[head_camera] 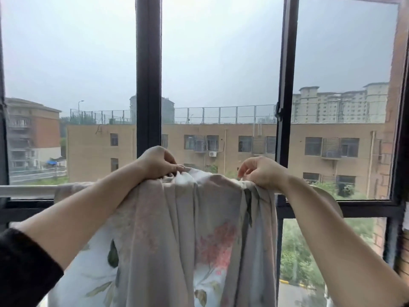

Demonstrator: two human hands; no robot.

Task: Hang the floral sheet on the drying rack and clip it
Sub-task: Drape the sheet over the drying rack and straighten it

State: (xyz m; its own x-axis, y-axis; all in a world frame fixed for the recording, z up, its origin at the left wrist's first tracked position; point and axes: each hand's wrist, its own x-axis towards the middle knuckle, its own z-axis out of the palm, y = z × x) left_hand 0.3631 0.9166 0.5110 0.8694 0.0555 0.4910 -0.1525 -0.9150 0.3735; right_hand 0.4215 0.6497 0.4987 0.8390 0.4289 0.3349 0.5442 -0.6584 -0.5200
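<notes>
The floral sheet (181,235), grey with pink flowers and green leaves, hangs bunched over a white horizontal rack bar (26,189) in front of the window. My left hand (158,162) grips the sheet's bunched top edge from above. My right hand (263,171) pinches the top edge a little further right, fingers curled into the cloth. The bar is hidden behind the fabric between my hands. No clip is visible.
Dark window frames (148,74) stand right behind the rack, with a second upright (286,85) to the right. A dark lower window rail (365,207) runs behind the sheet. Buildings and trees lie outside the glass.
</notes>
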